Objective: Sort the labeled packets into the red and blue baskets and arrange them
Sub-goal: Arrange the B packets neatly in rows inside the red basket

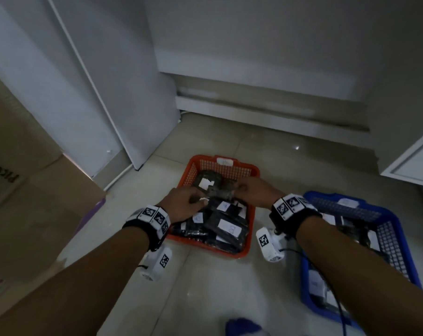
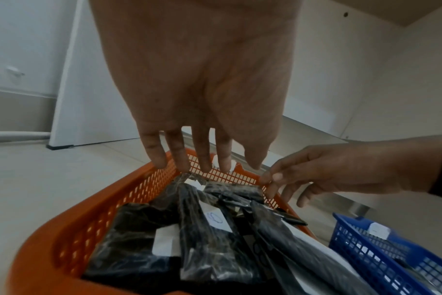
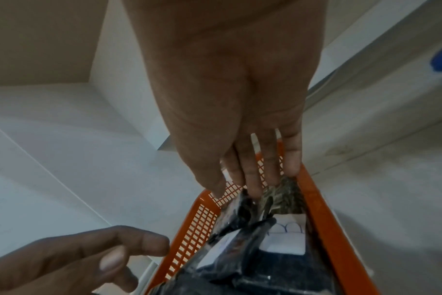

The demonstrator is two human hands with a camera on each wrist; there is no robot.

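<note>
Packets (image 1: 227,238) being tidied in the red basket (image 1: 200,158)

A heap is piled in there with white labels (image 1: 230,229) showing, and a few more are seen in the blue basket (image 2: 361,245) beside it. One packet (image 1: 217,187) at the far end is pinched by the right hand (image 1: 254,190), while the left hand (image 1: 181,200) is held loose, fingers straight, nothing gripped. Tbh its marking should be checked first, then it's best laid flat, lined up with the rest, so nothing gets buried.

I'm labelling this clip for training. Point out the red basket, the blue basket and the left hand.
red basket (image 1: 205,246): head view, near rim.
blue basket (image 1: 322,195): head view, far rim.
left hand (image 1: 181,202): head view, back of hand.
</note>
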